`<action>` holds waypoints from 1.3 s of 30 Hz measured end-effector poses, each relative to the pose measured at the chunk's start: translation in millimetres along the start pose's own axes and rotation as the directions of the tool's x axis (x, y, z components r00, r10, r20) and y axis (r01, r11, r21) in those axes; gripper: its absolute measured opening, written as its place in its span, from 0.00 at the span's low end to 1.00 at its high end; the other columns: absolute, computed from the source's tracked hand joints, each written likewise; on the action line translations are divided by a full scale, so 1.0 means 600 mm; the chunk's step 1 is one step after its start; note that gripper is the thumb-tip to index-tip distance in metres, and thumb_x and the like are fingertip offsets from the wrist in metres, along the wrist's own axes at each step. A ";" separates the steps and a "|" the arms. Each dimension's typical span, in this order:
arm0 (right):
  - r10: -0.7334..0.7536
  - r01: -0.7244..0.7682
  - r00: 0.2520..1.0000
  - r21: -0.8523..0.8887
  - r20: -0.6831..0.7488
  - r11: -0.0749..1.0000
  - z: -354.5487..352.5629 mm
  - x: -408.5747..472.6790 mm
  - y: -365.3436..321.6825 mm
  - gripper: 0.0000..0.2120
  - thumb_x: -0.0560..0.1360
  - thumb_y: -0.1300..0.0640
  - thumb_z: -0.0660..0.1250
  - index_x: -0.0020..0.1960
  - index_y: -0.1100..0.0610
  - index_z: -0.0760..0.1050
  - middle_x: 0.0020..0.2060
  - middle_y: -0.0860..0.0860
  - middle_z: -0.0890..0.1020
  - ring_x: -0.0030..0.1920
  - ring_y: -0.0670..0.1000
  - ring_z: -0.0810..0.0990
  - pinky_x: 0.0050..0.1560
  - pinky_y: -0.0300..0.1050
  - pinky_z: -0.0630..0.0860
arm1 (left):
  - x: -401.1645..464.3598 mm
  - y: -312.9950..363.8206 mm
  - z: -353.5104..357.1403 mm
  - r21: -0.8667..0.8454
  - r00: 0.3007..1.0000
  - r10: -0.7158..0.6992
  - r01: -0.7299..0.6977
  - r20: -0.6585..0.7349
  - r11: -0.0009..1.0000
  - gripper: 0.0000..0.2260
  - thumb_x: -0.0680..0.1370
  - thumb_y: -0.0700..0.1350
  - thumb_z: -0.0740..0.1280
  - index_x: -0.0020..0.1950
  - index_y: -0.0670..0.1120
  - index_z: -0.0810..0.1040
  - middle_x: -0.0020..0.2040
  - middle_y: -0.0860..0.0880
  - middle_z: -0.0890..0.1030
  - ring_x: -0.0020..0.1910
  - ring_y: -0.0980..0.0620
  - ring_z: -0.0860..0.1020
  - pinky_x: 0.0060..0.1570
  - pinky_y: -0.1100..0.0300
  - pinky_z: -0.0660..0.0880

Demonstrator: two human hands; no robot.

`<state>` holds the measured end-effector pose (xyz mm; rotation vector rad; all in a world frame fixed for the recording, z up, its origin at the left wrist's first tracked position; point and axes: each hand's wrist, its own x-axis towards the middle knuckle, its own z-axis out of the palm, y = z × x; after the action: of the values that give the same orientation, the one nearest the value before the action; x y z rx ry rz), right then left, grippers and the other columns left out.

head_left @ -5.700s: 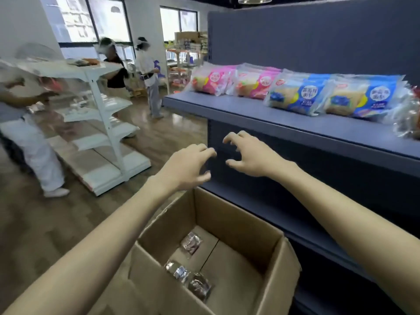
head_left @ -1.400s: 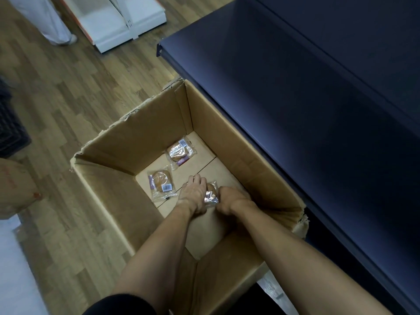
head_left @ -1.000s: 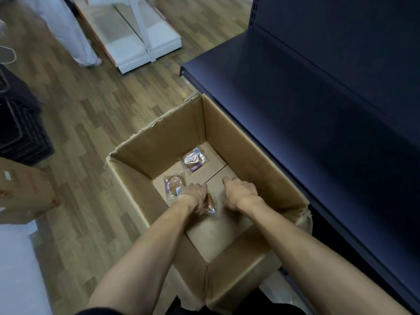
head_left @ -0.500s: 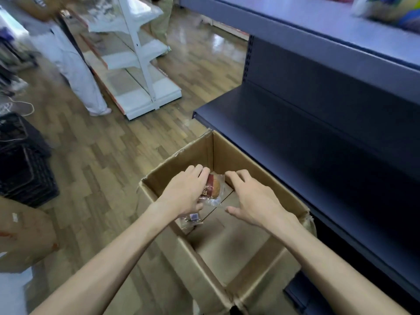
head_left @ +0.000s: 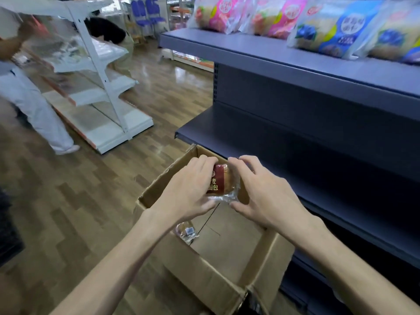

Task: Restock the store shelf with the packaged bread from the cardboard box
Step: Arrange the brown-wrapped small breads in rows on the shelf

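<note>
Hands point(head_left: 229, 189) grip bread pack point(head_left: 221, 183), red label reads 麦面包

Both bare forearms reach up from 6 o'clock, converging at centre. The left hand point(head_left: 189, 189) and the right hand point(head_left: 264, 189) face each other, curled fingers point(head_left: 244, 163) pinching between them.

Two bare forearms, left grip point(head_left: 188, 189), right grip point(head_left: 266, 194) — no sleeves, no jewellery

The bread pack point(head_left: 221, 183) has a dark red label with gold writing. The cardboard box point(head_left: 204, 276) is brown. The shelf point(head_left: 284, 142) is dark blue.
</note>
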<state>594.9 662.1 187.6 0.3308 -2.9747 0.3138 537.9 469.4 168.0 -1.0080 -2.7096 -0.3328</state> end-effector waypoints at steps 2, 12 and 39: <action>0.018 -0.018 1.000 -0.019 -0.004 1.000 -0.019 -0.014 0.002 0.40 0.70 0.41 0.71 0.76 0.43 0.53 0.70 0.43 0.62 0.55 0.50 0.77 0.43 0.47 0.77 | 0.011 0.024 -0.014 -0.038 0.998 0.043 -0.045 -0.039 0.998 0.33 0.67 0.51 0.74 0.68 0.46 0.66 0.56 0.50 0.72 0.52 0.51 0.71 0.49 0.58 0.74; 0.101 -0.111 0.971 -0.031 -0.218 0.993 -0.142 -0.109 0.079 0.38 0.69 0.49 0.73 0.74 0.47 0.58 0.66 0.45 0.64 0.48 0.50 0.78 0.39 0.49 0.79 | 0.108 0.177 -0.069 -0.071 0.956 0.237 -0.252 -0.173 0.965 0.36 0.67 0.52 0.76 0.69 0.49 0.64 0.58 0.52 0.71 0.54 0.53 0.70 0.45 0.66 0.65; 0.361 -0.590 0.709 -0.229 -0.605 0.775 -0.538 -0.448 0.565 0.29 0.69 0.56 0.72 0.67 0.52 0.65 0.60 0.48 0.66 0.42 0.54 0.74 0.40 0.51 0.78 | 0.448 0.765 -0.105 -0.151 0.704 0.456 -0.616 -0.544 0.773 0.32 0.69 0.45 0.73 0.71 0.41 0.68 0.63 0.45 0.72 0.62 0.47 0.67 0.64 0.56 0.66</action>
<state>811.3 1111.1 394.6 -0.5339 -2.4133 -0.1662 652.5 953.9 366.0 -1.5216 -1.8271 -0.8048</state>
